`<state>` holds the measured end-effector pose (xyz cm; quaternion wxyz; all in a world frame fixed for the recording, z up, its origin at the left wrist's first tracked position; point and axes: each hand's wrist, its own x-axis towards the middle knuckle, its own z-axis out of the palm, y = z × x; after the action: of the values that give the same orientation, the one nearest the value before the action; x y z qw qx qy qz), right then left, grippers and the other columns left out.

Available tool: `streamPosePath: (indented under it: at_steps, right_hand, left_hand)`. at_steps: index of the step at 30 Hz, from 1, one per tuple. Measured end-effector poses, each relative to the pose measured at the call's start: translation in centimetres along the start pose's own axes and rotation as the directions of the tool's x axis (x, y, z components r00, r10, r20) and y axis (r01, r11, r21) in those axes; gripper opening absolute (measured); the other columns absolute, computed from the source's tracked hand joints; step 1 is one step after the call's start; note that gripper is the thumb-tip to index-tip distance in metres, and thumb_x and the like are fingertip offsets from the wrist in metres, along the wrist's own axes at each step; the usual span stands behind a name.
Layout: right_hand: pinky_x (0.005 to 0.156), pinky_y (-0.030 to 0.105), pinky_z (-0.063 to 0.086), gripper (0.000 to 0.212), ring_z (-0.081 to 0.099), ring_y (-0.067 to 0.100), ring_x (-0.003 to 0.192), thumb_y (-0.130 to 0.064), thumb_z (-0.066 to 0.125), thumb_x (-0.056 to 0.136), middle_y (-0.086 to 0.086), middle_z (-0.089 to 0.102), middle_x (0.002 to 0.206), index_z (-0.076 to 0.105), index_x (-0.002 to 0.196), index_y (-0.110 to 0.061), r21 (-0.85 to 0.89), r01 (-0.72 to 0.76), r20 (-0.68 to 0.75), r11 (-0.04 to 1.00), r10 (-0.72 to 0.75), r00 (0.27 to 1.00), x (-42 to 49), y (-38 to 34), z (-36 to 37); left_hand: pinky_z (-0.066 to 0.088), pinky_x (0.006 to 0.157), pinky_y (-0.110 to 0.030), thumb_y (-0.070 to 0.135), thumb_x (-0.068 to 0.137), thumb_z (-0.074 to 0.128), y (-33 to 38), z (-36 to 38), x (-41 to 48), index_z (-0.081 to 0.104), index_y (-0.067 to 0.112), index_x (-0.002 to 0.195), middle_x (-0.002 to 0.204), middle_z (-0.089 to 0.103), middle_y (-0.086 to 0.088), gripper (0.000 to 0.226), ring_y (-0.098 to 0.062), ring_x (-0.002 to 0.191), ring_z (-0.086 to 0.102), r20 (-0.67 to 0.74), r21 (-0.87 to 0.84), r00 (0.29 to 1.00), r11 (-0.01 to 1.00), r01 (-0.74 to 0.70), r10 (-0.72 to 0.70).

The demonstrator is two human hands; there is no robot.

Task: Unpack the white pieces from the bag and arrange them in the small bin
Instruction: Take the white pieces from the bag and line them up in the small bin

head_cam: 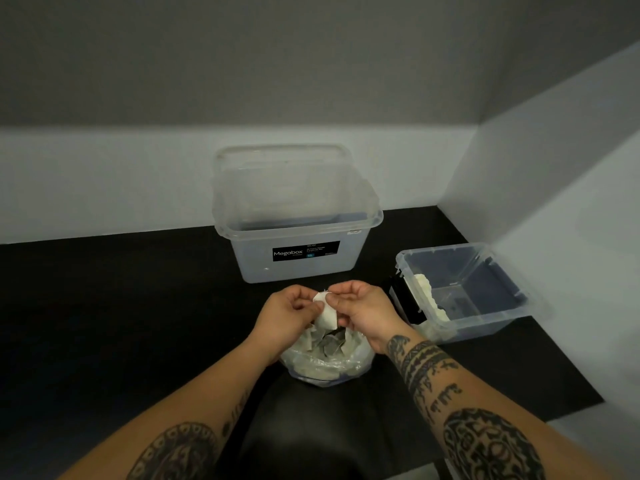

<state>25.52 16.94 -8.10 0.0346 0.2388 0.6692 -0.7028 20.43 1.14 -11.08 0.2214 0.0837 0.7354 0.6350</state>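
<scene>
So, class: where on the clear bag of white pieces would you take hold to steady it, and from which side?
Probably its crumpled rim, pinched from above on the left. The bag stands mouth-up with soft, slumped walls, so the rim offers an edge. The small bin lies to the right, so that side is best left free.

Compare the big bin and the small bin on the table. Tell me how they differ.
The big bin is taller than the small bin. The big bin stands mid-table; the small bin sits to its right, nearer. White pieces lie along the small bin's left wall; none show in the big bin. Both are clear plastic, open-topped, on the black table.
</scene>
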Motion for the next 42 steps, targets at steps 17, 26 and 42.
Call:
streamPosePath:
  at_steps: [17, 26, 42]
  right_hand:
    - [0.079, 0.029, 0.052, 0.023, 0.064, 0.017, 0.095, -0.034, 0.065, 0.091, -0.001, 0.067, 0.1, 0.071, 0.109, -0.021, -0.989, 0.111, 0.115, 0.095, 0.037, 0.993, 0.7, 4.7, 0.7]
    - [0.078, 0.021, 0.05, 0.017, 0.064, 0.008, 0.092, -0.027, 0.083, 0.081, -0.01, 0.069, 0.094, 0.076, 0.096, -0.026, -0.87, 0.131, 0.155, 0.475, 0.012, 0.988, 0.8, 4.1, -1.1]
    - [0.064, 0.023, 0.058, 0.014, 0.066, 0.015, 0.066, -0.013, 0.074, 0.091, 0.016, 0.076, 0.096, 0.073, 0.105, -0.011, -0.261, 0.187, 0.047, 0.947, -0.181, 0.982, -0.5, -0.6, -1.0]
  left_hand:
    - [0.054, 0.103, -0.042, 0.023, 0.106, 0.053, -0.8, -1.6, -0.2, 0.054, 0.01, 0.12, 0.1, 0.08, -0.004, 0.019, -0.02, 0.099, 0.076, 0.053, -0.169, 0.966, 0.952, 0.257, -0.251]
    - [0.055, 0.101, -0.046, 0.02, 0.105, 0.051, -0.7, -0.9, -0.5, 0.051, 0.012, 0.118, 0.097, 0.08, -0.001, 0.015, -0.018, 0.093, 0.077, 0.03, -0.065, 0.974, 0.972, 0.227, -0.225]
    - [0.063, 0.07, -0.035, 0.018, 0.104, 0.057, 1.3, 0.2, -0.5, 0.06, 0.009, 0.129, 0.113, 0.075, -0.019, 0.027, -0.035, 0.101, 0.074, 0.315, -0.349, 0.919, 0.872, 0.344, -0.237]
